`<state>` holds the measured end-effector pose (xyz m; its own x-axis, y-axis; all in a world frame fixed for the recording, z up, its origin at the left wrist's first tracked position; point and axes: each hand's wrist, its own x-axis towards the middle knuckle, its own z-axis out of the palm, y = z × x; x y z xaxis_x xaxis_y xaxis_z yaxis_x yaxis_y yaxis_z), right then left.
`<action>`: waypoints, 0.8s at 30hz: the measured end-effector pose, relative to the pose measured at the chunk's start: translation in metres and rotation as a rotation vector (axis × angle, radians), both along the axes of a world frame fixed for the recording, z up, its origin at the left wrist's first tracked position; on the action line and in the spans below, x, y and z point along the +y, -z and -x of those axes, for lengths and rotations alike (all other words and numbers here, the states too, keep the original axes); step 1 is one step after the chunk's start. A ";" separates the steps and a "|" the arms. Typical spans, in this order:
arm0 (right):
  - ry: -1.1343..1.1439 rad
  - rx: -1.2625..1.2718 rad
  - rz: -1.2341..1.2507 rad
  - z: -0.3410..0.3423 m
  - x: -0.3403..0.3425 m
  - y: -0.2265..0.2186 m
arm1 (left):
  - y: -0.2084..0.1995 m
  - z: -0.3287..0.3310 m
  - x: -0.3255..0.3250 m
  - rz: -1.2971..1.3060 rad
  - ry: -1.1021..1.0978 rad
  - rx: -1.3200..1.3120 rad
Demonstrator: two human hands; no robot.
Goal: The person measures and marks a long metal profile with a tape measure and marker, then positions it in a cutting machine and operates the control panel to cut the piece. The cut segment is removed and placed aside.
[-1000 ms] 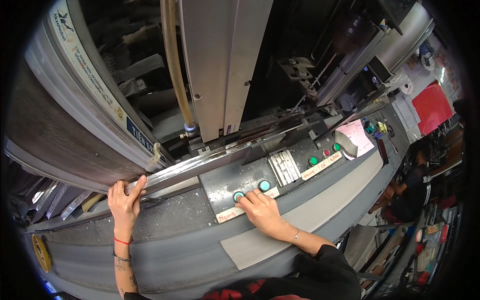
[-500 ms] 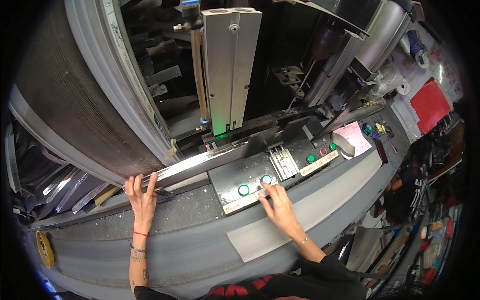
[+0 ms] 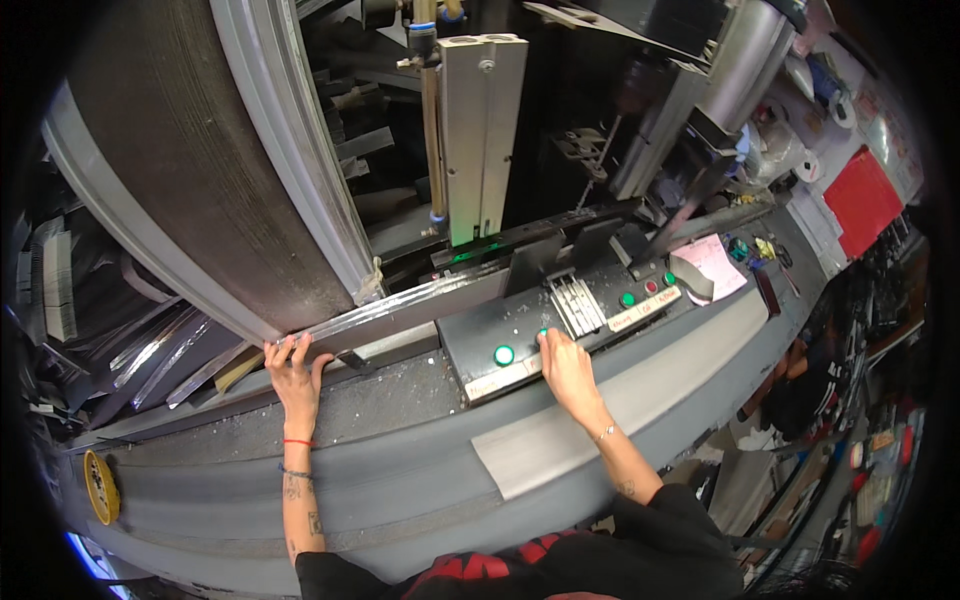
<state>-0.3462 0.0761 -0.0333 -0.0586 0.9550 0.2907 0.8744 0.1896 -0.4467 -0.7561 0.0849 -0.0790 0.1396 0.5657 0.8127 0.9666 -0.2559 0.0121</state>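
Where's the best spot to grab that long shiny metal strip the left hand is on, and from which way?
Probably at its near left end, where the left hand already rests. The metal strip is long, thin and flat, and lies slanting up to the right along the machine bed. Its far side runs under the machine, so come from the near, open side, fingers over the top edge, thumb beneath.

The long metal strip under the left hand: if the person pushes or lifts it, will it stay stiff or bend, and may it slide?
The long metal strip looks thin and very long, so one lifted end would probably sag. Its shiny, smooth face suggests it slides easily along the machine bed. The left hand presses on only one end with its fingers, so the far end could swing.
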 end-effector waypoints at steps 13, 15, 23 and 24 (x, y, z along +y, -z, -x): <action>0.082 0.259 -0.156 -0.181 -0.028 0.036 | 0.001 -0.018 -0.179 0.146 -0.402 -0.279; 0.180 0.176 -0.191 -0.205 0.005 0.044 | 0.004 -0.028 -0.199 0.171 -0.390 -0.346; 0.460 -0.078 0.032 -0.238 0.079 0.036 | -0.018 -0.060 -0.213 0.141 -0.281 -0.431; 0.514 -0.177 -0.030 -0.234 0.082 0.034 | -0.021 -0.061 -0.213 0.128 -0.280 -0.450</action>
